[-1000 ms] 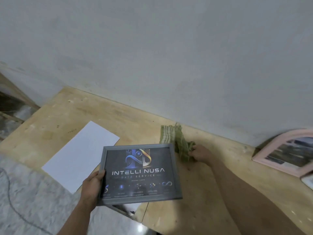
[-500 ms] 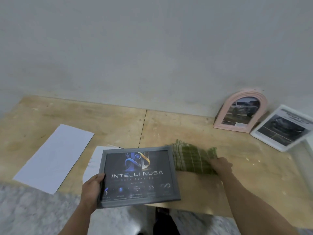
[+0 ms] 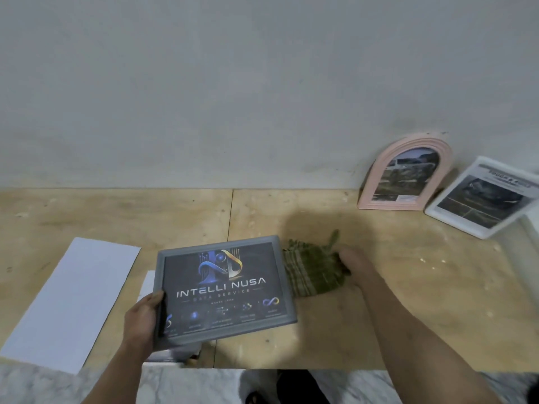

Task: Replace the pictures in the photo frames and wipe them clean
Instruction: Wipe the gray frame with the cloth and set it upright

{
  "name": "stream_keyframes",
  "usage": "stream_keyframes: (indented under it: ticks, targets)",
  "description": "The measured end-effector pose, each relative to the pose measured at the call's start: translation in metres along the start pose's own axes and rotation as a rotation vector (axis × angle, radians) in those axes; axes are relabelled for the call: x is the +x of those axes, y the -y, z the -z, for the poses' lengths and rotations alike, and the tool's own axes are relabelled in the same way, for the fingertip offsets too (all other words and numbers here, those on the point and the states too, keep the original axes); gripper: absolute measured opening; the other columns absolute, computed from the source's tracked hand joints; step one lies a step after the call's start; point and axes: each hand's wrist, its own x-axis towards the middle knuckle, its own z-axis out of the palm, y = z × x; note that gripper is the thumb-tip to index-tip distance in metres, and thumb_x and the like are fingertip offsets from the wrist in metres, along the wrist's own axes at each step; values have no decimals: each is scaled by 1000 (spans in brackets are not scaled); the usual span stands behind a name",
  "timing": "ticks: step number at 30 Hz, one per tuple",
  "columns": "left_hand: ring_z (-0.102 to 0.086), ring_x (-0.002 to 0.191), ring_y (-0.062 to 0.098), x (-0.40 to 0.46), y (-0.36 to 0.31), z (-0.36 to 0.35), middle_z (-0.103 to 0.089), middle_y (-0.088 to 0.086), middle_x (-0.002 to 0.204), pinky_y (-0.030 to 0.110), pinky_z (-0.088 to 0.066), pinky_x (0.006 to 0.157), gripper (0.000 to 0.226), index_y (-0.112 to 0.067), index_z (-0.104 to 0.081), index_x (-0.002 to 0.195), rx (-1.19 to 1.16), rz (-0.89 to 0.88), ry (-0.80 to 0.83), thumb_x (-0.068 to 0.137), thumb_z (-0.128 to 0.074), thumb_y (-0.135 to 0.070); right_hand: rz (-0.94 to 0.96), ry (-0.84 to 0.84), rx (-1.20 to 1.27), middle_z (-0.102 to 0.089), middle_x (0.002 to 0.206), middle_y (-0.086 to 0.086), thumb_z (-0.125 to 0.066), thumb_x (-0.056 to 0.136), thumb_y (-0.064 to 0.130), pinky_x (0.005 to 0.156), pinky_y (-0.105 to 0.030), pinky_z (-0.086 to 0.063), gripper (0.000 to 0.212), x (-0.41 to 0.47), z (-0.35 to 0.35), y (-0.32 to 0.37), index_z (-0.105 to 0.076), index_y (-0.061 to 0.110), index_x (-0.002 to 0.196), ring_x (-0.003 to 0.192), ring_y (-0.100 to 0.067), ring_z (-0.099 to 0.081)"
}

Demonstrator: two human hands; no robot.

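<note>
head cam | worn, looks forward-down | near plywood floor (image 3: 320, 330) | faces wall (image 3: 262, 83)

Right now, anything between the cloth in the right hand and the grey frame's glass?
Nothing visible. The right hand grips the green cloth just right of the grey frame, which the left hand holds face up by its left edge. Only the left thumb overlaps the frame's front, at the lower left corner.
</note>
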Motion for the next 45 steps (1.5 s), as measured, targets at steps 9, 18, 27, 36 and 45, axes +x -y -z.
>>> stream_keyframes:
  ticks: [9, 18, 27, 36, 45]
  targets:
    - [-56, 65, 29, 30, -6, 25, -65, 18, 82, 32, -45, 59, 23, -5, -70, 91, 23, 13, 24, 95, -60, -26, 185, -173, -347, -62, 88, -1, -66, 83, 40, 67, -29, -42, 29, 21, -44, -22, -64, 13, 94, 79, -20, -57]
    - [-58, 67, 28, 60, -22, 52, -66, 17, 80, 33, -46, 61, 20, -7, -71, 85, 87, -9, 82, 92, -63, -25, 260, -272, -723, -66, 111, -5, -72, 75, 31, 74, -29, -46, 49, 20, -88, -55, -58, 21, 121, 102, -28, -62]
    - [-57, 63, 27, 75, -26, 69, -65, 15, 77, 27, -48, 51, 19, -7, -70, 85, 118, 10, 111, 92, -63, -23, 488, -600, -723, -55, 84, -6, -60, 85, 20, 59, -30, -40, 11, -5, -82, -41, -51, 15, 82, 77, -26, -54]
    - [-60, 68, 29, 77, -33, 65, -69, 17, 79, 33, -50, 63, 20, -6, -73, 90, 138, -28, 163, 93, -62, -23, 304, -466, -898, -45, 124, -9, -64, 84, 36, 89, -43, -43, 56, -9, -125, -62, -40, 18, 131, 111, -29, -44]
    - [-64, 72, 33, 67, -30, 50, -73, 19, 84, 38, -54, 66, 23, -3, -74, 93, 128, -24, 203, 95, -60, -22, 264, -343, -567, -56, 89, -9, -54, 78, 7, 65, -29, -39, 12, 9, -120, -48, -53, 8, 91, 91, -34, -60]
